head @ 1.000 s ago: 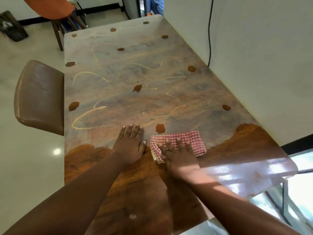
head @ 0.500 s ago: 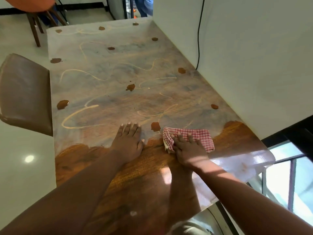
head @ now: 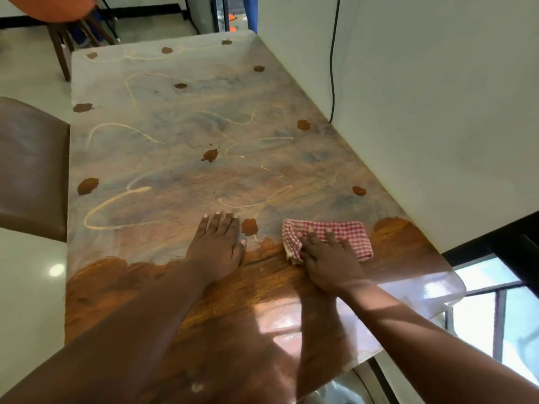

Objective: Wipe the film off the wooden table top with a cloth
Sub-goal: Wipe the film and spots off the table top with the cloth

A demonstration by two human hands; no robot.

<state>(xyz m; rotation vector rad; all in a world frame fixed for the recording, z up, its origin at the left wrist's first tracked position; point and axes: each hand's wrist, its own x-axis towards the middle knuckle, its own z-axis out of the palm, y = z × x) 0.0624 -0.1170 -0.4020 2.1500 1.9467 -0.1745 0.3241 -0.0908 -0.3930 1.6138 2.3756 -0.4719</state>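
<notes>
The wooden table top [head: 262, 301] shows glossy bare wood along its near strip. Beyond that strip lies a pale cloudy film [head: 186, 118] with cream squiggles and several brown blobs. A folded red-and-white checked cloth [head: 344, 233] lies at the border of film and bare wood, toward the right. My right hand [head: 329, 260] presses flat on the cloth's near left part, its fingers spread. To the left, my left hand [head: 217, 243] rests flat on the table with straight fingers, just beside a brown blob [head: 249, 226].
A white wall [head: 423, 112] with a black cable [head: 333, 68] runs along the table's right edge. A brown padded chair [head: 29, 170] stands at the left edge, and an orange chair [head: 64, 13] at the far end. A window [head: 495, 316] is at lower right.
My right hand has slid the cloth rightward along the film's near border, away from my left hand. The left hand stayed planted.
</notes>
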